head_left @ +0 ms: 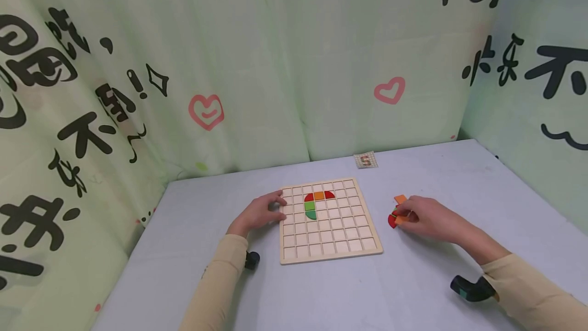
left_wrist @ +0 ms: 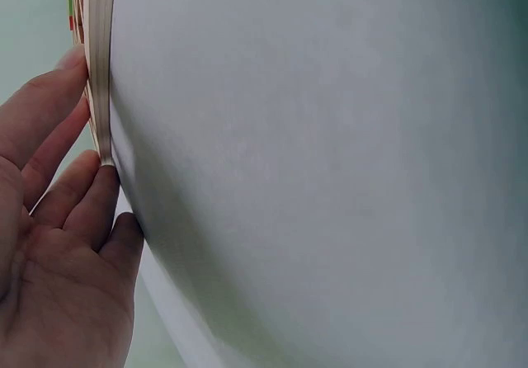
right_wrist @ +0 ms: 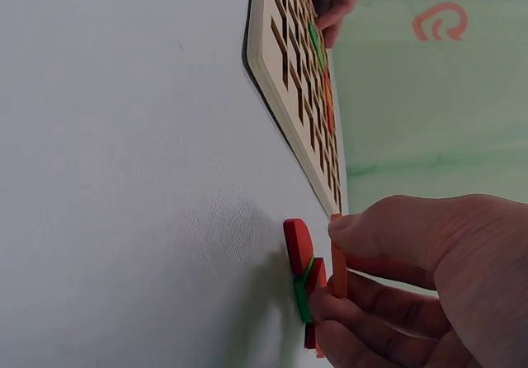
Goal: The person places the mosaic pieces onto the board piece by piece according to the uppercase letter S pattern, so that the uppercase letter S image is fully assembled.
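Observation:
A wooden grid board (head_left: pixel 332 249) lies on the table with several coloured pieces set in its upper part: red rounded corners, an orange square (head_left: pixel 319 196), a light green square (head_left: pixel 310 206) and a dark green rounded piece (head_left: pixel 311 215). At the board's left edge, my left hand (head_left: pixel 258 213) touches the rim with extended fingers, as the left wrist view shows. Right of the board, my right hand (head_left: pixel 424 216) pinches an orange tile (right_wrist: pixel 338 257) between thumb and fingers. Just beneath it is a small pile of red pieces (right_wrist: pixel 299 247) and green pieces (right_wrist: pixel 302 300), partly hidden by the fingers.
A small card (head_left: pixel 366 160) with a grid and coloured pattern lies behind the board, near the table's back edge. The white-covered table (head_left: pixel 321 295) is bordered by printed curtains (head_left: pixel 285 66) at the back and sides.

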Motion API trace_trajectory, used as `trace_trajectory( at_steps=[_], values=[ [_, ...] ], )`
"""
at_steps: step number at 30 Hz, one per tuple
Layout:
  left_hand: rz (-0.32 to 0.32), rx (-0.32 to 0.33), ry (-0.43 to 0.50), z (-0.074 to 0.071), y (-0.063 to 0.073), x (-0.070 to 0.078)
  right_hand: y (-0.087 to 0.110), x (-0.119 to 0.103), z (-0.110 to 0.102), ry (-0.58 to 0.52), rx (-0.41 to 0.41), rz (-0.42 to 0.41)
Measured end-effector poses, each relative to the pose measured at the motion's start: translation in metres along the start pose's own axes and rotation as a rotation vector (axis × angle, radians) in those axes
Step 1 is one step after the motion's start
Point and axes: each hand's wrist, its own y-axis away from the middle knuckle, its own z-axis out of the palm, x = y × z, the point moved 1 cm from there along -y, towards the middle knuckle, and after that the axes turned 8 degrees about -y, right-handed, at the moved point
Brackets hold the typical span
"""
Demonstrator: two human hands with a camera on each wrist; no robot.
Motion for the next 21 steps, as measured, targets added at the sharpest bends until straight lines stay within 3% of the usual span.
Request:
trace_trajectory(
  at_steps=[10, 21],
  values=[
    [-0.001, -0.004, 0.008, -0.001, 0.000, 0.001, -0.005, -0.009, 0.003, -0.011, 0.011, -0.134],
    [-0.012, -0.003, -0.005, -0.001, 0.001, 0.002, -0.022, -0.023, 0.008, -0.033, -0.001, -0.119]
  ],
)
